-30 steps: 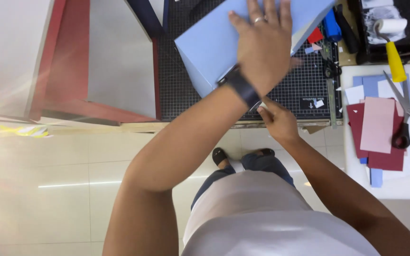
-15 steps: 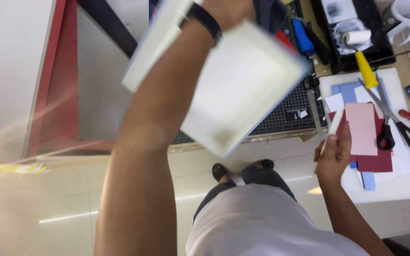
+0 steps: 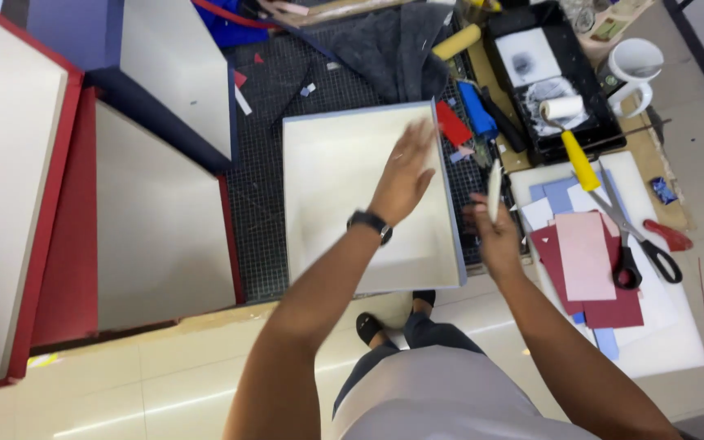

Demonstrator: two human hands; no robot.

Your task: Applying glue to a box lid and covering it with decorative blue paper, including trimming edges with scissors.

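A light-blue board with a cream inner face (image 3: 344,204) lies flat on the black cutting mat (image 3: 258,204). My left hand (image 3: 405,175), with a dark watch at the wrist, rests open and flat on the board's right half. Just off the board's right edge, my right hand (image 3: 495,232) is closed around a slim white folding tool (image 3: 494,189) that points upward.
Red-edged panels (image 3: 156,228) and a blue-edged panel (image 3: 177,73) lie at the left. To the right are a black tray (image 3: 556,73) with a yellow-handled roller (image 3: 576,151), a white mug (image 3: 633,65), scissors (image 3: 637,236), and pink and maroon paper (image 3: 584,261) on a white sheet.
The board was lifted and turned over, and now lies cream side up on the mat. My left hand has come down flat on it. My right hand now holds the white tool.
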